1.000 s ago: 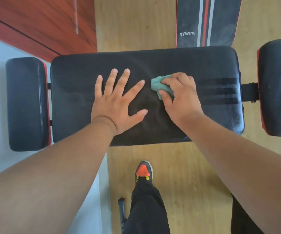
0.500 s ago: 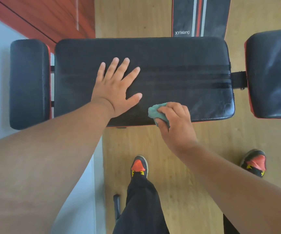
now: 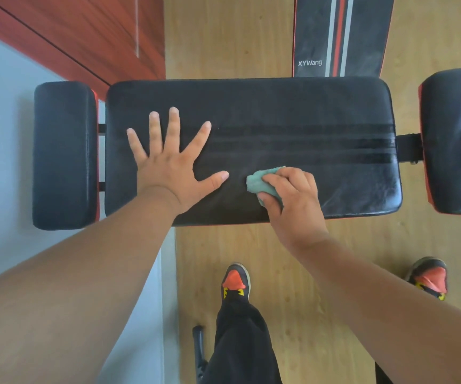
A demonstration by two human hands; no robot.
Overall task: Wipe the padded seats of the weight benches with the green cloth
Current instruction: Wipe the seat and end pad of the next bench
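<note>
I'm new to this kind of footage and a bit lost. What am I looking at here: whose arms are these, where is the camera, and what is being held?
There is no machine here. A person wears a camera on the head, looking forward and down, so you see their own two arms and shoes from above. In front of them lies a black padded bench seat over a wooden floor, with smaller black pads at each end. The left hand rests flat on the seat, fingers spread. The right hand has a grip on a bunched green cloth, pressed to the seat near its near edge. Dark streaks run across the padding.
</note>
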